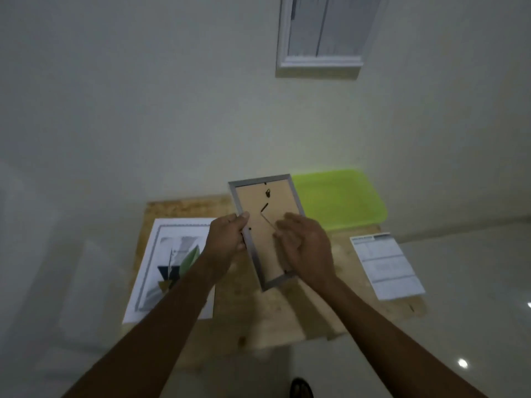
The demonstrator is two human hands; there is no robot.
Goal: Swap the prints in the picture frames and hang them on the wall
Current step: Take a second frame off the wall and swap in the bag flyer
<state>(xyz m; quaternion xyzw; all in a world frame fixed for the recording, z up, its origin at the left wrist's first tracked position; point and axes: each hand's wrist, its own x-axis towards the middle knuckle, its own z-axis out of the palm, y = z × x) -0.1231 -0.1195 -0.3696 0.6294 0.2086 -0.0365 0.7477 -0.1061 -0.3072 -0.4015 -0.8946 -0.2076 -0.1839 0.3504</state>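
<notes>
Grey frame [266, 255] x1, back up, L hand [227, 239] grips edge, R hand [307, 251] curled on backing [253, 200], white frame [156, 271] x1 flat

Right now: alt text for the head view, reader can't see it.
A person's left grip holds a small grey frame by its left edge, back facing the camera, while the right grip touches it above a wooden table. On the table lie a larger framed print at left, a printed sheet at right and a green tray behind.

Silver frame [265, 234], brown back showing, tilted, held above desk [184, 206] centre. Leaf print [172, 262], white-bordered, flat on desk's left side.
</notes>
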